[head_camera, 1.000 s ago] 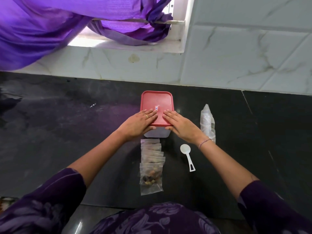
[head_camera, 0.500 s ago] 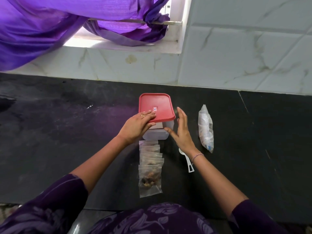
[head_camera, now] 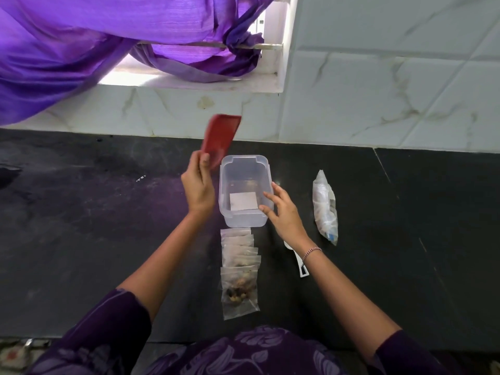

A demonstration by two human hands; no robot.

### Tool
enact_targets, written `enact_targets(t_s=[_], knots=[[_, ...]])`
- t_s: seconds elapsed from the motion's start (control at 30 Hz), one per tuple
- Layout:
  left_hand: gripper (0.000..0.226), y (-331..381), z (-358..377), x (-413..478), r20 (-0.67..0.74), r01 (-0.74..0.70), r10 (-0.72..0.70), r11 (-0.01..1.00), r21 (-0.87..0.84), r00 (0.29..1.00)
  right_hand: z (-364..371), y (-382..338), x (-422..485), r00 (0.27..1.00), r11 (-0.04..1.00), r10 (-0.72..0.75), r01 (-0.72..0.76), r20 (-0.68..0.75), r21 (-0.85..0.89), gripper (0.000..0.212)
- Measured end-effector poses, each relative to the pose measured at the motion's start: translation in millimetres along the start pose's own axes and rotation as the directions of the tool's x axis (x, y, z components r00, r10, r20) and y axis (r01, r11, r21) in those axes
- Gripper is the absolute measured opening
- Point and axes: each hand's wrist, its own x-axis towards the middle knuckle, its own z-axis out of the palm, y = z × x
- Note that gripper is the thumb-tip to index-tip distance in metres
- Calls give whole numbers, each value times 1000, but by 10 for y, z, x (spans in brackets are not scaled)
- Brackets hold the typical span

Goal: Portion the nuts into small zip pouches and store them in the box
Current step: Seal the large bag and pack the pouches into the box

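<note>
The clear box (head_camera: 243, 222) stands open on the black counter (head_camera: 108, 226), about midway between its front edge and the wall edge. Its long axis runs from front to back and its mouth faces up. A white label (head_camera: 243, 201) shows at its bottom. The red lid (head_camera: 220, 139) is off the box and held in the air just past its back-left corner. It is tilted, blurred, with its long axis leaning up toward the wall.

The left hand (head_camera: 198, 185) grips the lid's lower end, thumb on its face. The right hand (head_camera: 284, 209) holds nothing, its fingers spread and nearly straight, tips touching the box's right rim by the front-right corner.

A row of overlapping filled pouches (head_camera: 239, 272) runs from the box toward the front edge.
</note>
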Motion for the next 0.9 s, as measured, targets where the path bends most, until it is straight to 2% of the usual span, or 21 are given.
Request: enact_targets(t_s=[0.13, 0.27, 0.4, 0.5, 0.57, 0.63, 0.73, 0.8, 0.9], knots=[[28, -4, -46, 121, -152, 173, -197, 973, -153, 969, -26, -174, 86, 999, 994, -33, 29, -39, -104, 40], [32, 66, -126, 131, -201, 221, -285, 931, -291, 937, 18, -407, 368, 991, 998, -50, 45, -121, -42, 39], [33, 63, -248, 154, -161, 249, -309, 918, -310, 937, 31, -658, 641, 984, 997, -74, 75, -164, -3, 50], [38, 32, -423, 208, -82, 267, -298, 926, -266, 951, -21, -812, 778, 974, 986, -145, 128, -173, -110, 54], [40, -4, -556, 250, -33, 279, -295, 931, -234, 955, -73, -857, 830, 975, 960, -193, 165, -107, -224, 49], [37, -17, -675, 281, -3, 300, -309, 925, -233, 951, -120, -863, 842, 976, 945, -216, 209, 0, -254, 38], [34, -8, -803, 342, -20, 337, -352, 912, -234, 936, -128, -862, 737, 980, 977, -165, 178, 113, -115, 28], [34, -14, -875, 385, -53, 362, -380, 908, -211, 923, -110, -842, 635, 979, 995, -98, 101, 178, -9, 33], [29, -31, -957, 385, -55, 401, -416, 898, -180, 908, -62, -812, 425, 943, 996, -16, -13, 332, 86, 28]])
